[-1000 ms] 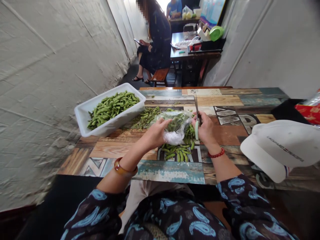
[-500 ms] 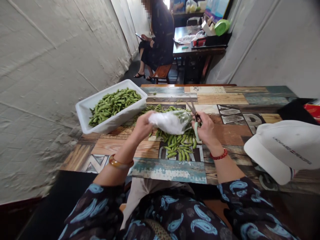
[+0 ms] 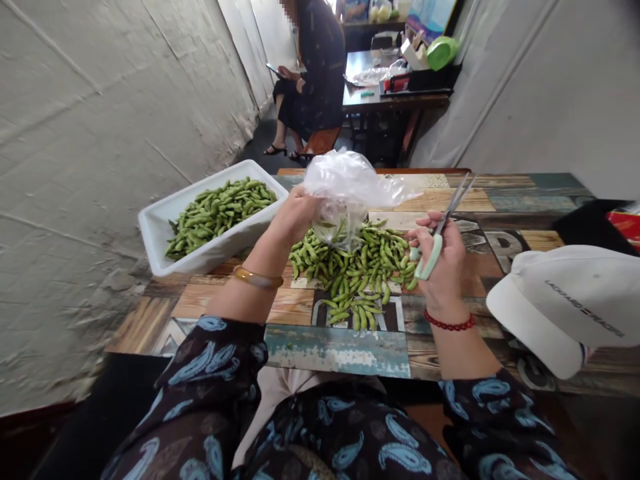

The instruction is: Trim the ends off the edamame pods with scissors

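Observation:
My left hand [image 3: 296, 212] is closed on a clear plastic bag [image 3: 345, 179], which it holds up over a heap of green edamame pods [image 3: 357, 267] on the table. The bag hangs crumpled and looks nearly empty, though a little green shows through its lower part. In my right hand [image 3: 443, 250] is a pair of scissors [image 3: 431, 257] with pale green handles, its blades pointing up and away to the right. That hand is at the right side of the heap, apart from the bag.
Left of the heap stands a white plastic tub [image 3: 215, 257] with more pods in it. A white cap [image 3: 565, 300] lies at the right of the patterned wooden table [image 3: 340, 347]. Beyond, a seated person [image 3: 323, 73] holds a phone near another table [image 3: 370, 100].
My left hand has lifted the bag up and away from me, uncovering the pods. My right hand, with the scissors, has moved right, away from the bag. The heap on the table looks larger.

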A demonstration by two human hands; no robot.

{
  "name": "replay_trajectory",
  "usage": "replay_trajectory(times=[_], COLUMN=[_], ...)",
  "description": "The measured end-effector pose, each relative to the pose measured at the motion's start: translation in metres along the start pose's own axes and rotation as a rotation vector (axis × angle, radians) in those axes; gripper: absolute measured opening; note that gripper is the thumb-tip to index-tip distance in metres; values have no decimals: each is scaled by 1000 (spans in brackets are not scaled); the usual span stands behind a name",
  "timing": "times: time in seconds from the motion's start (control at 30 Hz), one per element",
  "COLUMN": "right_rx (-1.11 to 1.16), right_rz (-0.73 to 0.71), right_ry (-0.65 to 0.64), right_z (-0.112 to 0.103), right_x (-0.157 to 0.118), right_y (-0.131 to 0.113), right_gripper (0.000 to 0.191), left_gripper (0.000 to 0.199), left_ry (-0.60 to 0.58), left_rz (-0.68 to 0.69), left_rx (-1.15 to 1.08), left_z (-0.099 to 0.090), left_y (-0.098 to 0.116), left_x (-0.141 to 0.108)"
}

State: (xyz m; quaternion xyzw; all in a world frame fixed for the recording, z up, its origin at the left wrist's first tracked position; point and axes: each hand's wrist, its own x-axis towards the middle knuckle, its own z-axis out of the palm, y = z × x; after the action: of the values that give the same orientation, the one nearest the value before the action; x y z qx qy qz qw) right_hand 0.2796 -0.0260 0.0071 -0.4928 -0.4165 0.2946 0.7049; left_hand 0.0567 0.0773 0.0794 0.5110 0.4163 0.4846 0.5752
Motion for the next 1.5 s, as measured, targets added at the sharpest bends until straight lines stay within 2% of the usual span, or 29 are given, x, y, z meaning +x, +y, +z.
replay_trajectory(times=[0.07,0.2,0.37,0.53,0.63,0.77,0.87,0.93,0.97,1.07,1.13,1.27,1.3,1.33,1.4,1.43,1.5], right_rx=[61,92,77,96,53,6,26,37,37,41,77,113,109,104,102,99,89], right_rz=[7,9,-79,-49,-23,38,14,-11,-24,-49,-37,81,95,99,83,78,86], right_ry=[38,89,101,44,-31,-62,-53,-61,-62,-41,0,-37,-56,-69,-80,-80,-58], right_z=[3,6,5,4,5,9,9,10,10,12,13,7,4,2,-2,-2,-1], right_x=[-2,-6,-8,-8,-6,-1,1,0,-1,-4,-4,-5,-5,-6,-7,-7,-5], right_y=[-11,-27,-31,-28,-24,-8,11,23,27,33,31,24,24,23,22,20,16], right_gripper=[28,27,26,28,28,38,35,37,37,34,31,30,30,29,30,30,28], left_gripper=[22,28,27,27,26,32,27,19,17,14,17,55,57,52,27,17,12], left_ry=[23,34,-13,-62,-102,-305,-528,-593,-574,-383,-307,-383,-400,-406,-377,-343,-248], left_rz=[13,-72,-146,-62,-21,-74,-76,2,55,230,297,324,339,363,435,475,502], left_rx=[-69,-163,-235,-296,-259,-111,172,362,423,538,624,889,968,1036,1101,1088,973], left_z=[3,8,23,47,58,59,53,50,49,44,38,20,15,11,5,2,-4], left_y=[1,5,0,-4,-10,-25,-38,-45,-48,-53,-55,-50,-48,-45,-40,-37,-33], left_x=[5,18,36,44,33,1,-22,-34,-39,-53,-64,-82,-83,-83,-79,-75,-67])
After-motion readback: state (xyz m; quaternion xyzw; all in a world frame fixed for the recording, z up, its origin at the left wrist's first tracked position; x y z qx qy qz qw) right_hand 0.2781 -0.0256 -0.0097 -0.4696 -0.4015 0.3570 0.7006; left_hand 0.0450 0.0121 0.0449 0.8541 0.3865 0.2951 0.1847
